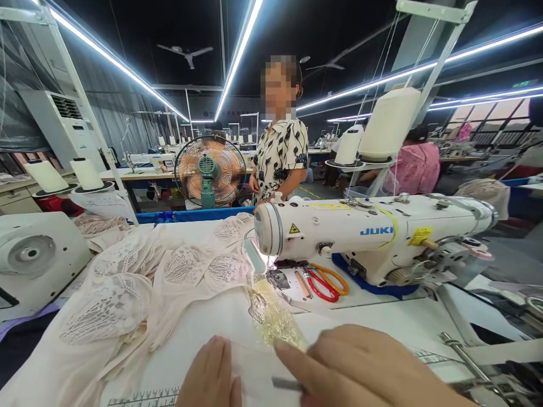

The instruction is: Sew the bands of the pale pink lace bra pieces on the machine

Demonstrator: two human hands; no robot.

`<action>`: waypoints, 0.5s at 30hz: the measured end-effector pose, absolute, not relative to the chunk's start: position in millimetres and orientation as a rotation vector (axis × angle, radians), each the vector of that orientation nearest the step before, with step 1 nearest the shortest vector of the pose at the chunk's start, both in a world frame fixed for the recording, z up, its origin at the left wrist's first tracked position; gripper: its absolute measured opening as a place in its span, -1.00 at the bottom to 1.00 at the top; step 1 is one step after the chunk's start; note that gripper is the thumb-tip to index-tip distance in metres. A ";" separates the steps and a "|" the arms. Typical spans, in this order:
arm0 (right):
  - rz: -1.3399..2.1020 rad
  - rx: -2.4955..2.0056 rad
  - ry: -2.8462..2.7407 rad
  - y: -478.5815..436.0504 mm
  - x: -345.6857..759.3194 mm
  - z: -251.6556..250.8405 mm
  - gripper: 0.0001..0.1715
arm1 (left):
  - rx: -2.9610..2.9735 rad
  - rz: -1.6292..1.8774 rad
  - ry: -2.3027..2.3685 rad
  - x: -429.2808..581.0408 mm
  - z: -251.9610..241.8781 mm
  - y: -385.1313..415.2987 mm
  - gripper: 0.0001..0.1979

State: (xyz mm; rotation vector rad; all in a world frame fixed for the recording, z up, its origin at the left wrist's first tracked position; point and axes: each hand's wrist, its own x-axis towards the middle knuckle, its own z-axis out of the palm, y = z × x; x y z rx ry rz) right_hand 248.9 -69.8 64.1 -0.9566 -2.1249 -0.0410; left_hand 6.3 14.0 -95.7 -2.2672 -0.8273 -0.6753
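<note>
My left hand (210, 373) lies flat at the bottom, its fingers stretched out over pale fabric (250, 367) on the white table. Blurred slightly, my right hand (352, 367) points its index finger at the near end of a yellowish, crinkled clear strip (275, 316). A grey metal tool (287, 384) sticks out from under the right hand's curled fingers; its kind cannot be made out. The strip runs up to the needle area of a white sewing machine (331, 226). Cream lace bras (110, 311) are piled to the left, one edge reaching the machine.
Scissors with red and orange handles (324, 282) lie on the machine bed. A measuring tape (144, 397) runs along the front. Another machine (34, 260) stands at left, and thread cones (390, 124) rise at right. Beyond the table are a fan (210, 172) and a standing person (282, 150).
</note>
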 end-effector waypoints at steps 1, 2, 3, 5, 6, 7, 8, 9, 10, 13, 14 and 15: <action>0.005 -0.994 -2.142 -60.5 241.8 59.0 -0.75 | -2.259 -0.684 -0.821 7.0 -94.8 13.9 -0.61; 0.133 -1.108 -2.130 -51.6 234.1 51.1 -0.78 | -2.256 -0.691 -0.818 7.7 -93.3 13.8 -0.61; 0.304 -1.247 -2.057 -43.5 226.4 40.7 -0.83 | -2.262 -0.698 -0.815 8.6 -91.2 13.5 -0.60; 0.671 -1.469 -1.829 -30.7 212.7 16.8 -0.87 | -2.295 -0.725 -0.847 11.2 -84.4 10.0 -0.61; 0.836 -1.505 -1.737 -26.6 207.2 5.5 -0.86 | -2.327 -0.736 -0.878 13.0 -79.7 6.6 -0.61; 0.960 -1.510 -1.679 -23.8 202.7 -4.0 -0.86 | -2.361 -0.739 -0.933 15.0 -74.6 2.3 -0.62; 1.026 -1.498 -1.668 -21.8 199.2 -11.3 -0.87 | -2.411 -0.730 -0.990 17.3 -69.4 -2.3 -0.62; 1.039 -1.487 -1.686 -19.8 196.8 -16.2 -0.88 | -2.465 -0.694 -1.070 19.6 -64.6 -6.4 -0.62; 0.993 -1.480 -1.742 -17.2 195.2 -19.2 -0.87 | -2.517 -0.661 -1.117 21.7 -60.7 -9.4 -0.61; 0.834 -1.514 -1.908 -3.8 192.6 -21.7 -0.88 | -2.654 -0.556 -1.219 24.8 -55.8 -12.6 -0.56; 0.749 -1.528 -1.976 0.9 191.6 -22.0 -0.88 | -2.680 -0.547 -1.240 24.8 -55.9 -12.7 -0.56; 0.671 -1.538 -2.035 4.8 190.4 -22.2 -0.87 | -2.697 -0.549 -1.253 24.4 -56.4 -13.0 -0.55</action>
